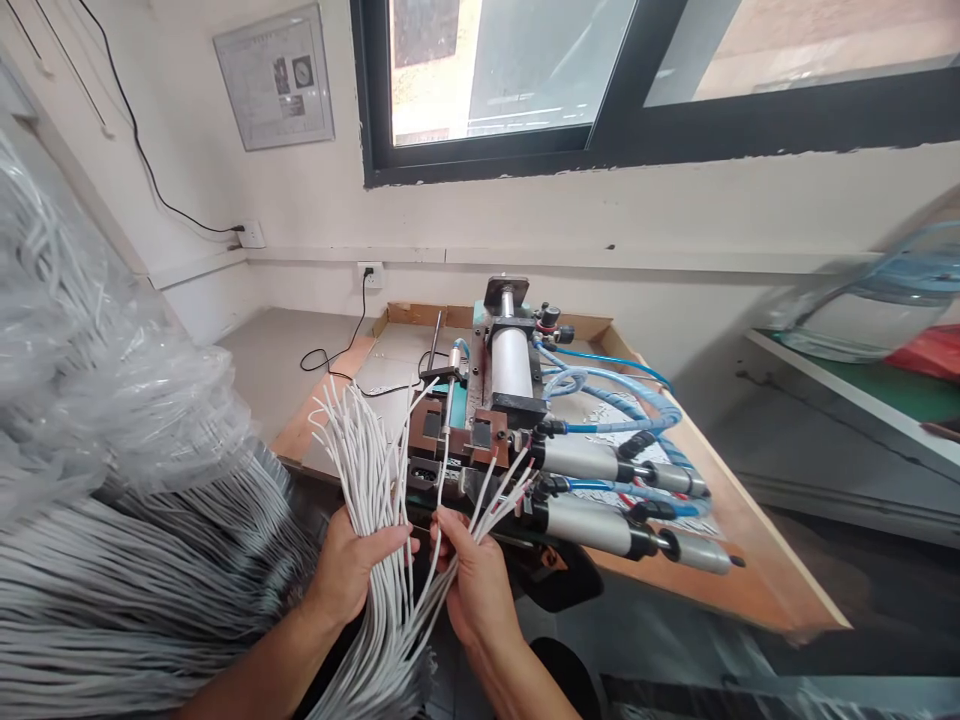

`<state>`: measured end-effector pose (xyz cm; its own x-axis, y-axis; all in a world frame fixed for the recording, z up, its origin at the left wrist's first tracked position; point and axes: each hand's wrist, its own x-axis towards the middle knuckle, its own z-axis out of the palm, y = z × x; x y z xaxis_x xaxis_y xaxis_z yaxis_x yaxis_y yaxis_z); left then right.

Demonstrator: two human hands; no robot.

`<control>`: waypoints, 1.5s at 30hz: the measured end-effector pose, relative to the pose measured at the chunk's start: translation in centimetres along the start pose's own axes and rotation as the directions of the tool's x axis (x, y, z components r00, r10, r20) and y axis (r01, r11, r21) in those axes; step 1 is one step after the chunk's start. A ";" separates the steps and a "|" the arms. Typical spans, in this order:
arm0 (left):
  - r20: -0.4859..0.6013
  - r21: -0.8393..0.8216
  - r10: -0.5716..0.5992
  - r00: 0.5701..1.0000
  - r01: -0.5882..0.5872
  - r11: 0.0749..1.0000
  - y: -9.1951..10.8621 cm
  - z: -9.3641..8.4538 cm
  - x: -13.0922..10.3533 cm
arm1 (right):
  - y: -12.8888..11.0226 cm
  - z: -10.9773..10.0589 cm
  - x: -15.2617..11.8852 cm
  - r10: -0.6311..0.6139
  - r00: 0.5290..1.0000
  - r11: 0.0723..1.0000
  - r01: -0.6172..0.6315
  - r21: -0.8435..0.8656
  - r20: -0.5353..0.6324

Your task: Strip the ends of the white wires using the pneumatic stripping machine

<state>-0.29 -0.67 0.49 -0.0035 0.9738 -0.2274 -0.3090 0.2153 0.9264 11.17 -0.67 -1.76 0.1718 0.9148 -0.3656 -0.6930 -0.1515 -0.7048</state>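
L hand point(351, 565) wrapped round thick bundle of white cables point(367, 480); R hand point(480, 580) pinches one cable point(440, 490), w/ a few more fanned beside its thumb.
Step i/h looks like feeding cables singly to pneumatic machine point(512, 365) just beyond; next move prob. calls for a straight, steady push.

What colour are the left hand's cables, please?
The cables are white, clearest in the head view.

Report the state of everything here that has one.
Thick white cable bundle: gripped in left hand, ends fanned.
Single white cable: held in right hand.
Two black plugs: inserted in white wall sockets.
Grey cable heap: partly covered by clear plastic.
Dark-framed window: open or shut unclear.
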 end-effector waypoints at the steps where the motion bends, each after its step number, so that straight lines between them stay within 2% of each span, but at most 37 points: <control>1: -0.004 0.000 0.005 1.000 -0.005 1.000 0.0 0.0 0.0 | 0.0 0.0 0.0 0.008 1.000 1.000 -0.008 0.011 0.007; 6: -0.015 -0.006 -0.001 1.000 0.001 1.000 -0.2 0.0 0.1 | -0.3 0.1 -0.1 0.122 0.989 0.992 -0.124 0.020 0.088; 9: 0.007 0.005 0.001 1.000 -0.001 1.000 -0.2 0.2 -0.1 | -0.4 0.1 -0.3 0.189 0.958 0.982 -0.188 -0.025 0.216; 12: 0.093 0.026 0.042 0.995 -0.044 0.999 -0.3 0.3 -0.3 | -0.1 0.0 -0.7 0.123 0.948 0.989 -0.092 -0.116 0.292; 14: 0.129 0.034 0.058 0.990 -0.063 0.997 -0.3 0.2 -0.3 | 0.1 -0.2 -0.8 0.030 0.969 0.990 0.005 -0.139 0.245; 16: 0.115 0.031 0.051 0.992 -0.054 0.998 -0.4 0.1 -0.3 | 0.4 -0.4 -0.8 -0.028 0.984 0.991 0.051 -0.125 0.178; 21: 0.014 0.002 -0.012 1.000 0.012 1.000 -0.4 -0.2 -0.2 | 0.2 -0.3 -0.3 -0.020 0.999 0.998 0.022 -0.056 0.038; 24: -0.025 -0.025 -0.023 0.999 0.022 0.999 -0.3 -0.2 -0.3 | -0.3 0.1 -0.1 0.032 0.999 0.999 -0.032 0.014 0.004; 31: -0.031 -0.067 -0.006 1.000 0.004 0.998 -0.1 -0.2 -0.2 | -0.7 0.7 0.0 0.119 0.992 0.988 -0.121 0.091 0.037; 36: 0.003 -0.039 -0.002 1.000 0.003 0.999 -0.4 -0.1 -0.2 | -0.7 0.9 -0.1 0.189 0.965 0.979 -0.200 0.043 0.180; 38: 0.057 -0.033 0.019 0.998 -0.017 0.999 -0.7 0.0 -0.4 | -0.6 1.1 -0.3 0.184 0.960 0.981 -0.192 0.018 0.212; 42: 0.172 -0.025 0.038 0.984 -0.034 0.999 -1.1 -0.2 -0.7 | -0.4 1.0 -0.7 0.123 0.975 0.992 -0.127 0.007 0.187; 45: 0.164 -0.021 0.017 0.986 -0.013 1.000 -1.3 -0.5 -0.8 | -0.3 0.4 -0.8 0.083 0.981 0.997 -0.082 -0.013 0.175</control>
<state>-0.33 -1.77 -0.65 0.1476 0.9761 -0.1595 -0.3284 0.2005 0.9230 11.00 -1.24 -1.02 -0.0112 0.9504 -0.3107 -0.6952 -0.2307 -0.6807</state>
